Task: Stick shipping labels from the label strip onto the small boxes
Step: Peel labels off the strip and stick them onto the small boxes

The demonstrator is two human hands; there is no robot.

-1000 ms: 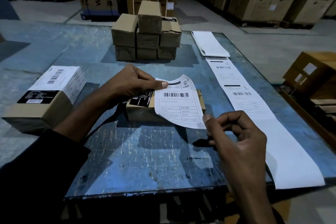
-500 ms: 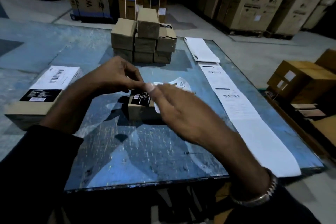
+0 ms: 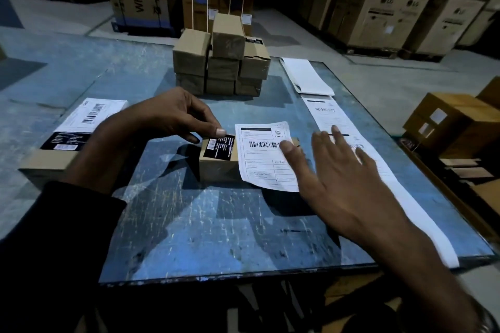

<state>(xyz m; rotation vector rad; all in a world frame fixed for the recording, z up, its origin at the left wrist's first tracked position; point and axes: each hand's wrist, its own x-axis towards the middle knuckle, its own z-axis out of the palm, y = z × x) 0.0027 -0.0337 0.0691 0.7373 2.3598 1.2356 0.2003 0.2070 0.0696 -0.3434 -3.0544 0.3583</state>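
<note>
A small brown box point(image 3: 219, 170) with a black sticker sits mid-table. A white shipping label point(image 3: 263, 159) lies flat across its top and overhangs the front edge. My left hand point(image 3: 167, 121) holds the box's left end with curled fingers, thumb at the black sticker. My right hand point(image 3: 338, 178) is spread flat, its thumb pressing on the label near the barcode. The label strip point(image 3: 422, 213) runs along the table's right side, partly under my right fingers. A stack of several small boxes point(image 3: 221, 62) stands at the back.
A longer labelled box point(image 3: 81, 130) lies at the left. A folded pile of strip point(image 3: 305, 76) sits at the back right. The blue table's front edge point(image 3: 243, 276) is near me. Cartons point(image 3: 460, 127) stand off the right side, with large appliance boxes behind.
The label, held curled above the box by both hands, now lies flat on the box top. My right hand came across, then slid right, smoothing it; my left hand shifted to the box's left end.
</note>
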